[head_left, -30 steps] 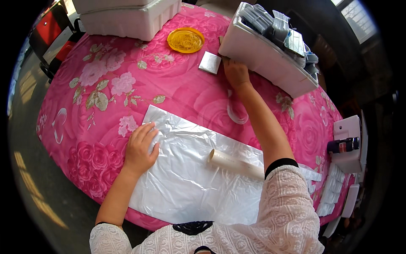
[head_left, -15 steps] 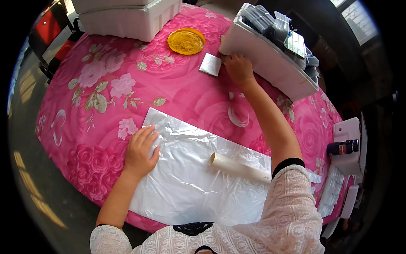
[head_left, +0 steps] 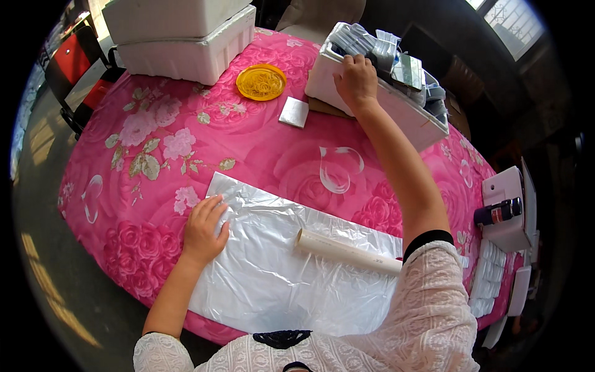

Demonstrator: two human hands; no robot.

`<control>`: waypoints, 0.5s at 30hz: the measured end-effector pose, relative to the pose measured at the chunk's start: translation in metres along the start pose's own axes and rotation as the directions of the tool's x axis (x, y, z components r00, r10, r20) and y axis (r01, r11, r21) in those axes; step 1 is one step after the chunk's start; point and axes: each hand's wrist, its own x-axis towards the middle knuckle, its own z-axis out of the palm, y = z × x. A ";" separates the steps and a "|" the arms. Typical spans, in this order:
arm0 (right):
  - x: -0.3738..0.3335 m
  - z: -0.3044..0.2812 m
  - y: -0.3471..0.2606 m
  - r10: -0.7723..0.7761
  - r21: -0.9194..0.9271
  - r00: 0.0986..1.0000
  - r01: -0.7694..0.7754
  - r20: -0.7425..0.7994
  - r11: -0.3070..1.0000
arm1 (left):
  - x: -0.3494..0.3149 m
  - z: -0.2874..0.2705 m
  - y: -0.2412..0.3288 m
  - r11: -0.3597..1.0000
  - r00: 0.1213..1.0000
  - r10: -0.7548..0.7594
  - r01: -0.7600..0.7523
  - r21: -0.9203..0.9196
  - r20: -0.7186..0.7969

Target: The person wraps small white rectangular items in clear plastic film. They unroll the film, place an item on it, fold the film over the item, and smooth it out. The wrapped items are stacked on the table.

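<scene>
My left hand point(head_left: 206, 230) lies open, fingers spread, on the left edge of a stack of clear, shiny plastic sheeting point(head_left: 260, 273). A cream-coloured tube point(head_left: 347, 251) rests across the sheeting, its right end hidden by my right sleeve. My right arm reaches far forward. My right hand point(head_left: 358, 80) is curled over the near rim of a white foam box point(head_left: 396, 105), its thumb on the outer wall. Folded clear plastic packets point(head_left: 354, 39) fill the box. Left of the box lies a small silvery square block point(head_left: 294, 112).
A yellow dish point(head_left: 261, 82) of rubber bands sits toward the back. Stacked white foam boxes point(head_left: 186, 56) stand at the far left. On the right are a dark bottle point(head_left: 498, 212), another white foam box point(head_left: 503, 186) and a row of plastic packets point(head_left: 488, 273). Brown cardboard point(head_left: 328, 108) shows beneath the filled box.
My right hand has moved up from the base of the foam box to its rim. More cardboard shows under the box. My left hand stays on the sheeting. The whole view has shifted slightly.
</scene>
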 end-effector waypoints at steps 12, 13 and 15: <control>-0.019 0.014 -0.019 -0.270 0.016 0.953 0.274 -0.135 0.962 | -0.002 0.001 0.000 1.000 1.000 0.002 -0.002 0.010 -0.001; -0.014 0.013 -0.019 -0.249 0.026 0.962 0.253 -0.111 0.967 | -0.001 0.001 0.000 1.000 1.000 -0.001 0.001 0.012 0.002; -0.004 0.013 -0.018 -0.168 0.063 0.984 0.171 -0.060 0.983 | -0.001 -0.001 0.000 1.000 1.000 -0.009 0.009 0.016 0.005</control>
